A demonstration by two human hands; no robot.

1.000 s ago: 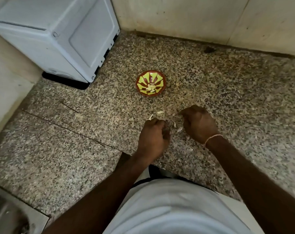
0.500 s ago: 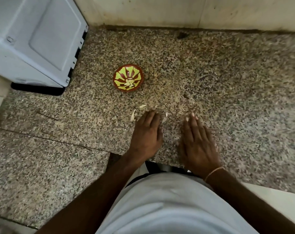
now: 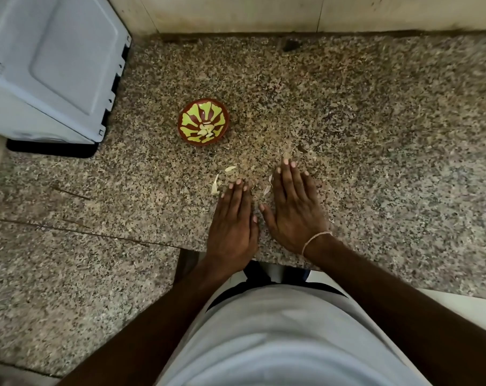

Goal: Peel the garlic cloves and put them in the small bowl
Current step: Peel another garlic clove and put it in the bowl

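Right hand (image 3: 293, 210) slid forward, flat.

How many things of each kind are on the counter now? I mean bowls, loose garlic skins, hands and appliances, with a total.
Bowls: 1, the bowl, with peeled cloves inside, too small to count.
Loose skins: 3.
Hands: 2, left hand and right hand, both flat on the counter.
Appliances: 1, the white appliance.
Total: 7.

My left hand (image 3: 232, 224) and right hand (image 3: 293, 210) lie flat side by side on the counter (image 3: 375, 135), garlic skins (image 3: 215, 185) just beyond the left, small bowl (image 3: 203, 121) with peeled cloves (image 3: 206, 129) farther back-left.
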